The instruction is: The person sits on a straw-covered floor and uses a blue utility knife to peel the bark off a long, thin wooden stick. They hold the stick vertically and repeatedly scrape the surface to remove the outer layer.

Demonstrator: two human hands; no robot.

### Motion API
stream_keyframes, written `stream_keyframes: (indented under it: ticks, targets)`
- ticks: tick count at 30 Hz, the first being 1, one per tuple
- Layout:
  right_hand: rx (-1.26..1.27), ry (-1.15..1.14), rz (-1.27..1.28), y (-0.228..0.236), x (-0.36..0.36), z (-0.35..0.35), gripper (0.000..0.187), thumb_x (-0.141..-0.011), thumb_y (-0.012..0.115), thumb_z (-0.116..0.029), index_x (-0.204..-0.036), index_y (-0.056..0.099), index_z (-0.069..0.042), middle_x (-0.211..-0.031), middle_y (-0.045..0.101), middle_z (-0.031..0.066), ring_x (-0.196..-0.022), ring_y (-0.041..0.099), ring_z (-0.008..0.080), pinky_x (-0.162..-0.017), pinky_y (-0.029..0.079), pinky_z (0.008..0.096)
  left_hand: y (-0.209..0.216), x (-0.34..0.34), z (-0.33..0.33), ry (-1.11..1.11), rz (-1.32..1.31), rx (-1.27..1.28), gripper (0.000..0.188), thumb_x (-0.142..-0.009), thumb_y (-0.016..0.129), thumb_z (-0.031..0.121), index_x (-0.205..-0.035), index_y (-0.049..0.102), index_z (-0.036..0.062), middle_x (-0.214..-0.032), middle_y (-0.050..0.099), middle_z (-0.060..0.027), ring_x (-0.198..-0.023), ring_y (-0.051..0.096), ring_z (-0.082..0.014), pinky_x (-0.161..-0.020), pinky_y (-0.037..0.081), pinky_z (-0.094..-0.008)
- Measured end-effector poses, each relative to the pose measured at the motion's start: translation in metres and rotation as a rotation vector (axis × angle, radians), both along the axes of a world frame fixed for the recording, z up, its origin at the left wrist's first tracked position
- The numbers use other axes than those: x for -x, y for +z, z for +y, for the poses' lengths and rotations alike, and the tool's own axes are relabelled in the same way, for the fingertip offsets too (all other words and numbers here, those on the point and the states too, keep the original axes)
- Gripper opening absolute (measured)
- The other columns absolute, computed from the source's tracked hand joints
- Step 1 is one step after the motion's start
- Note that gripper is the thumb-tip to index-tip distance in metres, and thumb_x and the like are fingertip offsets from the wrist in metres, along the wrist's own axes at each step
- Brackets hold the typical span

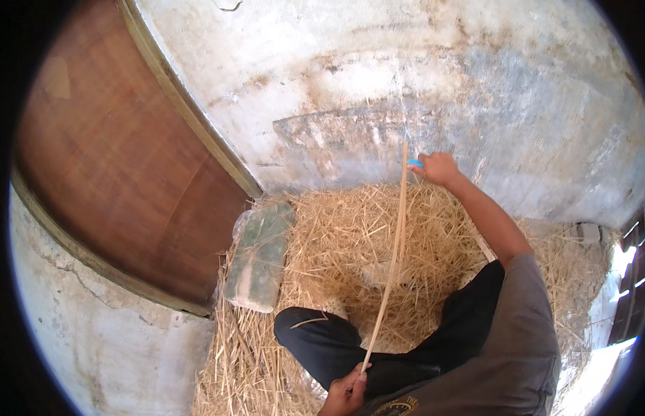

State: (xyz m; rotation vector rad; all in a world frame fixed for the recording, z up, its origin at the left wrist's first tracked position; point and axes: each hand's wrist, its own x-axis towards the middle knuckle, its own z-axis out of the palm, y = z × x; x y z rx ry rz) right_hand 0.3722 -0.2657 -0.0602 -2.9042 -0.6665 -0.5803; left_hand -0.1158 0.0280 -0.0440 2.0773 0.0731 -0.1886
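A long, thin, pale strip (394,267), like split bamboo or cane, runs from my lap up toward the wall, bowing slightly. Its near end is pinched in my left hand (346,392), low over my legs. My right hand (438,169), its arm stretched far forward, is closed on a small tool with a bright blue part (415,163). That blue part sits right beside the strip near its far end; the tool's kind and whether it touches the strip I cannot tell. A short curled shaving (310,321) lies on my left knee.
I sit with legs bent among loose straw-like shavings (336,222). A flat greenish slab or wrapped block (261,256) lies to the left, by a brown door-like panel (128,159) in a wooden frame. A stained plaster wall (350,90) rises ahead. Slatted dark material (631,305) stands far right.
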Motion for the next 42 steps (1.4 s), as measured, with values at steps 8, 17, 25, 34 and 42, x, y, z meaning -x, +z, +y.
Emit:
stream_keyframes:
  ticks: [8, 17, 25, 34, 42]
  targets:
    - [-0.474, 0.151, 0.865, 0.012, 0.004, 0.009, 0.07, -0.091, 0.026, -0.071, -0.052, 0.034, -0.013, -0.044, 0.026, -0.0013, -0.038, 0.029, 0.0126, -0.04, 0.034, 0.0327, -0.012, 0.008, 0.01, 0.001, -0.116, 0.011, 0.038, -0.099, 0.044, 0.029, -0.122, 0.058, 0.0012, -0.063, 0.049, -0.0023, -0.058, 0.049, -0.0122, -0.055, 0.044, -0.0305]
    - [-0.54, 0.036, 1.245, 0.036, 0.025, -0.003, 0.069, -0.089, 0.026, -0.073, -0.056, 0.037, -0.014, -0.046, 0.03, -0.0006, -0.038, 0.029, 0.0142, -0.038, 0.032, 0.0331, 0.007, 0.003, 0.0, 0.076, 0.117, 0.144, 0.031, -0.1, 0.044, 0.018, -0.119, 0.059, -0.0007, -0.061, 0.044, 0.0055, -0.056, 0.039, -0.0009, -0.052, 0.033, -0.0176]
    - [-0.272, 0.134, 0.245, -0.003, 0.123, 0.043, 0.057, -0.094, 0.039, -0.056, -0.078, 0.056, -0.004, -0.055, 0.055, 0.0158, -0.05, 0.056, 0.0335, -0.05, 0.043, 0.0465, -0.02, -0.037, 0.007, 0.179, 0.309, 0.796, 0.034, -0.103, 0.039, 0.024, -0.125, 0.052, 0.0017, -0.056, 0.038, 0.0038, -0.04, 0.034, -0.0047, -0.039, 0.032, -0.0216]
    - [-0.645, 0.31, 0.521, 0.006, 0.189, 0.082, 0.048, -0.087, 0.059, -0.052, -0.078, 0.064, -0.005, -0.056, 0.054, 0.006, -0.051, 0.053, 0.0185, -0.049, 0.041, 0.0339, -0.008, -0.093, 0.008, 0.115, 0.28, 1.172, 0.038, -0.102, 0.038, 0.028, -0.124, 0.048, -0.0011, -0.056, 0.032, 0.0016, -0.035, 0.027, -0.006, -0.033, 0.027, -0.023]
    - [-1.348, 0.279, 1.144, 0.001, 0.188, 0.095, 0.031, -0.092, 0.061, -0.034, -0.079, 0.059, -0.006, -0.056, 0.042, -0.0073, -0.047, 0.04, 0.0047, -0.044, 0.032, 0.0239, -0.02, -0.113, -0.01, 0.046, 0.255, 1.038, 0.038, -0.103, 0.037, 0.029, -0.125, 0.048, 0.0004, -0.055, 0.037, 0.002, -0.036, 0.032, -0.0059, -0.035, 0.029, -0.0218]
